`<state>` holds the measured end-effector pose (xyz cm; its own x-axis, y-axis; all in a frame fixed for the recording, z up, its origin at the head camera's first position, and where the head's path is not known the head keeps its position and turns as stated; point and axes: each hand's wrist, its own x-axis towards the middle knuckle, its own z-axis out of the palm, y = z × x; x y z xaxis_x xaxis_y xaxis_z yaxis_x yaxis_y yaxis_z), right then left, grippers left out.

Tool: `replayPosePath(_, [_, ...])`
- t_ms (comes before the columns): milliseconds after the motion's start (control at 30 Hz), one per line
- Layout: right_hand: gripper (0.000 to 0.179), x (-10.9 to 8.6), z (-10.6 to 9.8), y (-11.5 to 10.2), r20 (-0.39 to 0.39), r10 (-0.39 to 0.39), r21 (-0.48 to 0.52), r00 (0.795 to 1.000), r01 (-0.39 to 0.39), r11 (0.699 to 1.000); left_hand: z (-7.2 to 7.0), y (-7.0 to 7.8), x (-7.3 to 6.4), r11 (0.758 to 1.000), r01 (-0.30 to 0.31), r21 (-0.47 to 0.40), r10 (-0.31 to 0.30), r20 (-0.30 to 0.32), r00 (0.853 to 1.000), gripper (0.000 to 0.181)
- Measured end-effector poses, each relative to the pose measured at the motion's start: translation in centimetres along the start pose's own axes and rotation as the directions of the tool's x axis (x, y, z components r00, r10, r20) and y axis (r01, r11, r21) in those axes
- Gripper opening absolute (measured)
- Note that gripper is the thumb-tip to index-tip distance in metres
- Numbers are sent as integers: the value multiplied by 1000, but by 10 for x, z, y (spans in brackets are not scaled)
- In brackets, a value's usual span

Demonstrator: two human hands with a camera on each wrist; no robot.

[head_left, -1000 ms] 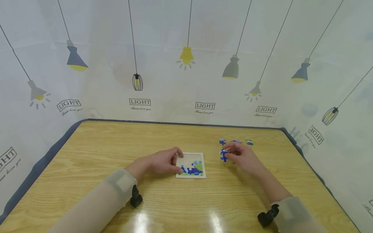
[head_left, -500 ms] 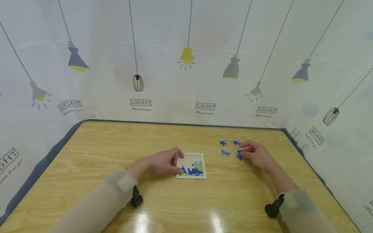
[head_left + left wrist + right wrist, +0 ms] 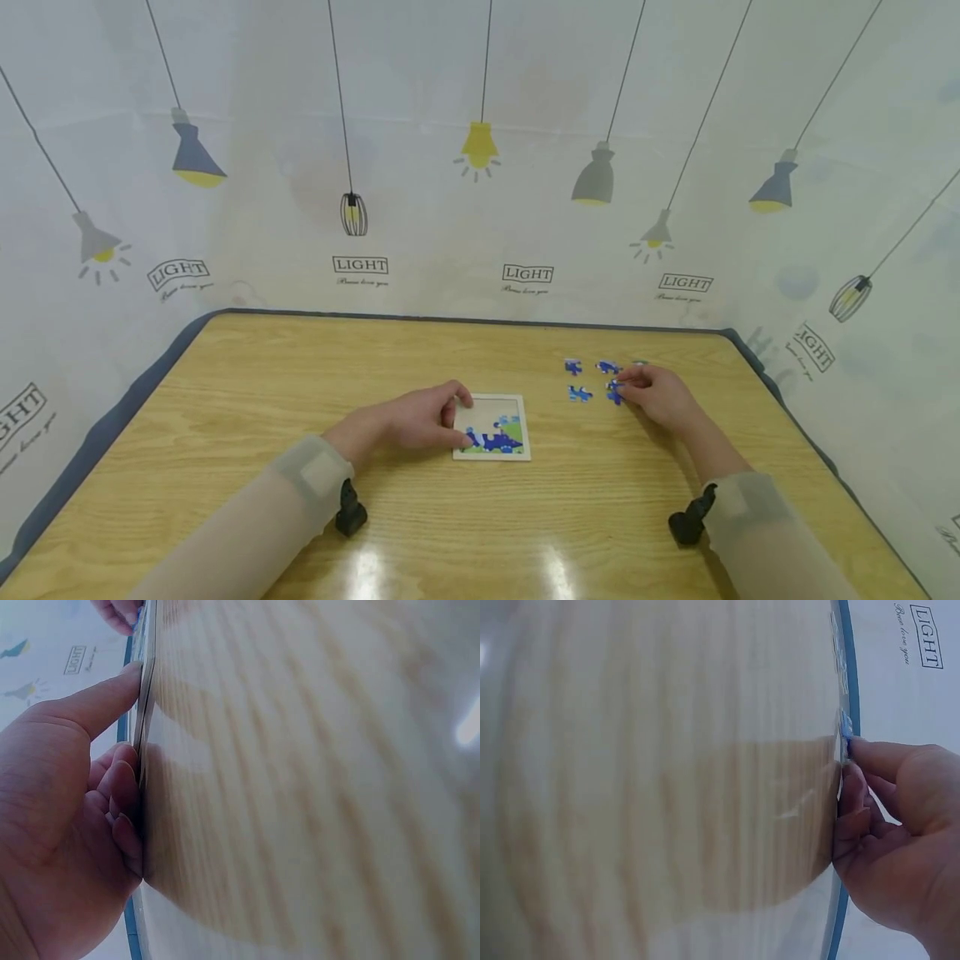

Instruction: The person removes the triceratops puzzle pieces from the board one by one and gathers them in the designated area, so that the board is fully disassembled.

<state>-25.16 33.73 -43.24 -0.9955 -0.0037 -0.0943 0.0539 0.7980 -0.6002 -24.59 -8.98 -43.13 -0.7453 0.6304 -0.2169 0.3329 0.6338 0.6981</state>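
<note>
In the head view, a square white puzzle tray (image 3: 491, 456) lies at the table's middle, its lower and right parts filled with blue and green jigsaw pieces (image 3: 498, 443). My left hand (image 3: 423, 415) holds the tray's left side, thumb at the lower corner and index finger at the upper one. To the right, my right hand (image 3: 663, 398) pinches a blue puzzle piece (image 3: 614, 396) between thumb and fingers, low over the tabletop. In the right wrist view that blue piece (image 3: 846, 724) shows at the thumb tip, while the other fingers curl against the table.
Loose puzzle pieces lie near the right hand: a blue one (image 3: 573, 367), another blue one (image 3: 607, 367) and a lighter blue one (image 3: 580, 394). A further piece (image 3: 640, 362) is partly covered by the right hand. A curtain printed with lamps (image 3: 442, 242) stands behind the wooden table (image 3: 360, 350).
My right hand has moved right with the blue piece, uncovering the lighter blue piece, then barely shifted over the last half second. The left hand and the tray have stayed put.
</note>
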Motion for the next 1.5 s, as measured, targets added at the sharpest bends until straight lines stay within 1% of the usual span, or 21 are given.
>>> replayPosePath(200, [35, 1, -1, 1, -1, -8, 10, 1000, 8, 1000, -2, 2, -1, 1000, -3, 4, 3, -5, 1000, 54])
replayPosePath(433, [44, -3, -3, 4, 56, -43, 37, 998, 41, 998, -3, 1, -1, 1000, -8, 4, 8, -9, 1000, 55])
replayPosePath(567, [45, -2, -1, 5, 74, -58, 47, 996, 55, 997, -3, 0, -1, 1000, -5, 2, 5, -7, 1000, 55])
replayPosePath(900, [45, -5, -1, 5, 83, -59, 51, 995, 55, 997, -2, -4, 0, 1000, -8, -5, 8, 0, 1000, 56])
replayPosePath(1133, [42, -5, -1, 4, 82, -46, 59, 996, 41, 997, -2, -4, 0, 1000, -10, -7, 10, -3, 1000, 55])
replayPosePath(1267, [42, -5, -2, 6, 64, -35, 61, 997, 31, 998, -2, -4, 0, 1000, -9, -7, 9, -3, 1000, 55])
replayPosePath(1500, [43, -12, -7, 5, 26, -42, 120, 999, 38, 992, 0, -2, 0, 1000, -13, -7, 13, -2, 1000, 55])
